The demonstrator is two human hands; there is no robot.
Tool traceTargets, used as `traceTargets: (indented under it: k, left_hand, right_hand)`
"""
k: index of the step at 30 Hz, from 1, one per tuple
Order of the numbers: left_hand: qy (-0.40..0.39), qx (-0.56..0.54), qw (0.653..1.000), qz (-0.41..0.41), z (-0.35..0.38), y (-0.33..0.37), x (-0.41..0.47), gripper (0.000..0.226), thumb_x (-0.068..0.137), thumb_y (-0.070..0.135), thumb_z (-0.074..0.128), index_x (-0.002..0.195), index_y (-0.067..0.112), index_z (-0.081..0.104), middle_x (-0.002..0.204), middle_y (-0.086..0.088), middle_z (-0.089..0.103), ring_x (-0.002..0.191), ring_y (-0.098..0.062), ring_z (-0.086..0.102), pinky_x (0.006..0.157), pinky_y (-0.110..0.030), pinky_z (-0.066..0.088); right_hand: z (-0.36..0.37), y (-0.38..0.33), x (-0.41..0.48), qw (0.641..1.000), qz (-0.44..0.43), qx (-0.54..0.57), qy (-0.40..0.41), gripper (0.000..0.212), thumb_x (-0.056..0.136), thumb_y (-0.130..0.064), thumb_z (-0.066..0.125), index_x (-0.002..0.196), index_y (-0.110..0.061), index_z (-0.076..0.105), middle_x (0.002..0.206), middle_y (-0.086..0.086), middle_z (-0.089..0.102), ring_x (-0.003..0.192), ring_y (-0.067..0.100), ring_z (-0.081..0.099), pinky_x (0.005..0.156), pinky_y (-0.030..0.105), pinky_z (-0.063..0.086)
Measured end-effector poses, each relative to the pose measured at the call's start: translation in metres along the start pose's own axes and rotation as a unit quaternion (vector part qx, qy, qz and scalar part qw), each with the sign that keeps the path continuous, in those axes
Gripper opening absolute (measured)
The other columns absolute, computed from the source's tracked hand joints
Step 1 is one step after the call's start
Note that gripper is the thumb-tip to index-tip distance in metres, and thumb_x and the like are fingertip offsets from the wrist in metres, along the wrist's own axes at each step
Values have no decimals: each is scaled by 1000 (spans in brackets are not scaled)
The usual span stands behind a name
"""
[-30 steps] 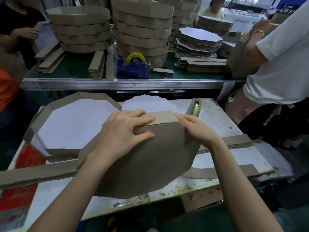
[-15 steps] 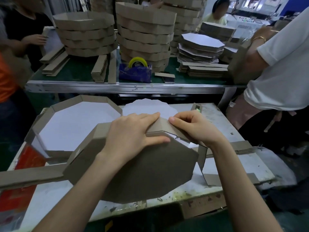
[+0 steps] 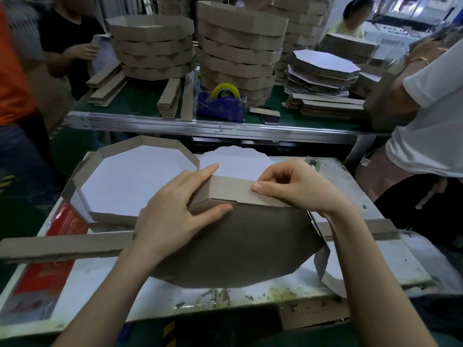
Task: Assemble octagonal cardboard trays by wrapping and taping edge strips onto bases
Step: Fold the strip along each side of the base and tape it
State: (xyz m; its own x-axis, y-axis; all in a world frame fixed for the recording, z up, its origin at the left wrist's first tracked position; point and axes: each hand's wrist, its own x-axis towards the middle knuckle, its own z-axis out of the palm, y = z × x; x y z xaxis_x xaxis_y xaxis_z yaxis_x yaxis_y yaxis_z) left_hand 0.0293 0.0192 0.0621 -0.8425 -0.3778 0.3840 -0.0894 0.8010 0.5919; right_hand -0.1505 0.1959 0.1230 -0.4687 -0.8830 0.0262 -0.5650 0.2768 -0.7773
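Note:
A brown octagonal cardboard base (image 3: pixel 240 244) stands tilted up on the white worktable (image 3: pixel 105 289), its brown side facing me. A brown edge strip (image 3: pixel 233 190) is folded over its top edge. My left hand (image 3: pixel 172 216) grips the top left corner, fingers over the strip and thumb pressed on the base's face. My right hand (image 3: pixel 293 186) pinches the strip against the top right edge with curled fingers. The strip's loose end (image 3: pixel 322 259) hangs down at the base's right side.
A finished octagonal tray (image 3: pixel 135 179) lies at the back left of the worktable, a white base (image 3: pixel 235 159) behind my hands. Long loose strips (image 3: pixel 60 245) lie across the table. Behind stand tray stacks (image 3: pixel 240 48) and a tape dispenser (image 3: pixel 221 103); people stand at both sides.
The base has turned in my hands, bringing a new edge to the top. My right hand has moved from pressing the strip flat to pinching it at the right corner.

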Motion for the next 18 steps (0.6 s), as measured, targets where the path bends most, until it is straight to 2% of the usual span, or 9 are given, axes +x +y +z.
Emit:
traceTargets:
  k: [2, 6, 9, 14, 18]
  left_hand:
    - [-8, 18, 999, 31, -1, 2, 5, 70, 82, 75, 46, 145, 50, 27, 123, 21, 46, 107, 4, 40, 86, -26, 44]
    - [-53, 34, 995, 74, -3, 6, 13, 69, 82, 74, 46, 145, 47, 33, 129, 18, 45, 107, 10, 31, 86, -9, 30]
    - [-57, 19, 995, 81, -6, 1, 12, 69, 81, 70, 50, 142, 40, 42, 127, 13, 49, 110, 5, 35, 88, -7, 28]
    - [-59, 17, 995, 81, -8, -4, 8, 72, 79, 72, 53, 140, 35, 46, 128, 10, 52, 113, -5, 41, 89, -13, 31]
    - [-36, -6, 997, 71, -9, -3, 4, 62, 80, 65, 54, 135, 36, 53, 126, 12, 54, 114, -7, 46, 92, -17, 36]
  right_hand:
    - [7, -2, 5, 1000, 2, -1, 0, 32, 77, -55, 68, 84, -24, 76, 65, -6, 65, 63, 13, 58, 59, 26, 46]
    - [16, -8, 14, 1000, 1, -17, -3, 27, 81, -52, 72, 81, -24, 75, 72, 3, 70, 64, 13, 59, 60, 27, 47]
    - [18, -12, 18, 1000, 5, -27, 1, 19, 84, -42, 75, 78, -24, 74, 74, -3, 71, 67, 6, 61, 64, 22, 48]
    - [17, -19, 24, 998, 6, -60, -21, 21, 86, -37, 74, 85, -16, 76, 85, 3, 74, 80, 18, 67, 78, 36, 53]
    - [19, -21, 26, 998, 2, -58, -27, 23, 86, -35, 75, 87, -12, 76, 84, 4, 74, 69, 6, 61, 72, 30, 52]
